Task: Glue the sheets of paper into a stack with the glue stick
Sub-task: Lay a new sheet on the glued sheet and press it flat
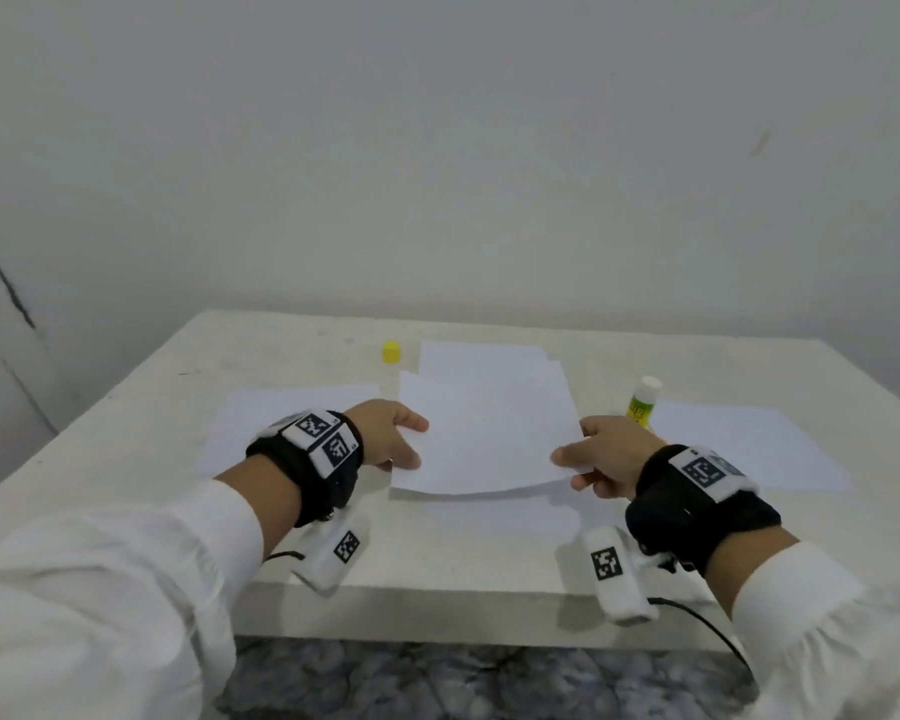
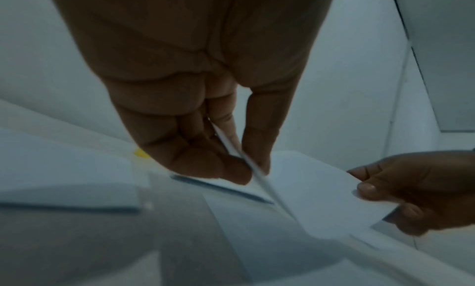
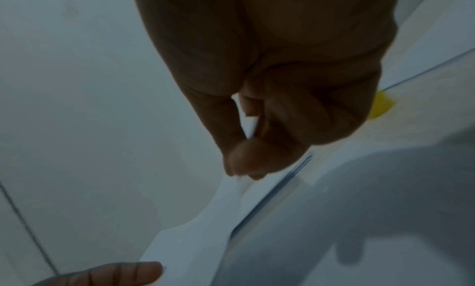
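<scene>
A white sheet of paper (image 1: 484,433) hangs just above the table, held between both hands. My left hand (image 1: 398,441) pinches its left edge, thumb on top, and my right hand (image 1: 585,462) pinches its right edge. The left wrist view shows the sheet (image 2: 308,188) caught between my thumb and fingers (image 2: 231,168). Under it lies another sheet (image 1: 481,353), peeking out at the far side. The uncapped glue stick (image 1: 644,400) stands upright just beyond my right hand. Its yellow cap (image 1: 391,351) sits at the far middle-left of the table.
One loose white sheet (image 1: 261,423) lies flat on the left of the white table (image 1: 437,558), another sheet (image 1: 749,444) on the right. A plain wall rises directly behind the table. Patterned floor shows below the table's front edge.
</scene>
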Demonstrator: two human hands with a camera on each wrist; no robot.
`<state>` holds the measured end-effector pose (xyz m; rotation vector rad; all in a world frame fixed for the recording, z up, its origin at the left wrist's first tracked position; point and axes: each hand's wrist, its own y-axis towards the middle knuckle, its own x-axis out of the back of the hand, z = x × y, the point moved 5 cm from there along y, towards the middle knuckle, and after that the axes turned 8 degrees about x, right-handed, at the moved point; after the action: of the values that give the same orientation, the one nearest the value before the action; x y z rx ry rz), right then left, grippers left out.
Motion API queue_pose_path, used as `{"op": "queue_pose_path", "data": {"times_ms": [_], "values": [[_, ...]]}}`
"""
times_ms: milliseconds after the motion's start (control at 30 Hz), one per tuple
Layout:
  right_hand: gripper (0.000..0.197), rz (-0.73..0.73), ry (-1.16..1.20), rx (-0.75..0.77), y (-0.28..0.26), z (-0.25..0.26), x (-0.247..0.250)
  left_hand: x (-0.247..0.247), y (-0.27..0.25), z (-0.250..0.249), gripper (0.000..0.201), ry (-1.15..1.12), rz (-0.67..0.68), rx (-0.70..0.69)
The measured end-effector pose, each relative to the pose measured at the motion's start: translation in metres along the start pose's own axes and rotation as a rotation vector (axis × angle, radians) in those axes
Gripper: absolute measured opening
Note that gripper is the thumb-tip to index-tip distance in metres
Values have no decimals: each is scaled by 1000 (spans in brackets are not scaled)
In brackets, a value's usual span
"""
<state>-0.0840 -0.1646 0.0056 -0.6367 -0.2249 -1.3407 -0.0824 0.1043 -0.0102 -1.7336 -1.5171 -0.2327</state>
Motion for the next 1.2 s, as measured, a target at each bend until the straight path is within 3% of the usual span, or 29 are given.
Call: {"op": "queue_pose_path", "data": {"times_ms": [100, 300, 600, 1200], "values": [[40, -26, -33, -55, -3, -20, 13, -21, 8, -8, 38, 59, -17, -7], [30, 18, -188, -127, 0, -38, 10, -40, 20, -8, 20, 254, -8, 37], [17, 51, -146, -206, 12, -59, 3, -46, 19, -12, 25, 334, 52, 41], [19, 46, -96, -170, 16, -67, 5, -45, 14, -11, 36, 355, 92, 15]]}}
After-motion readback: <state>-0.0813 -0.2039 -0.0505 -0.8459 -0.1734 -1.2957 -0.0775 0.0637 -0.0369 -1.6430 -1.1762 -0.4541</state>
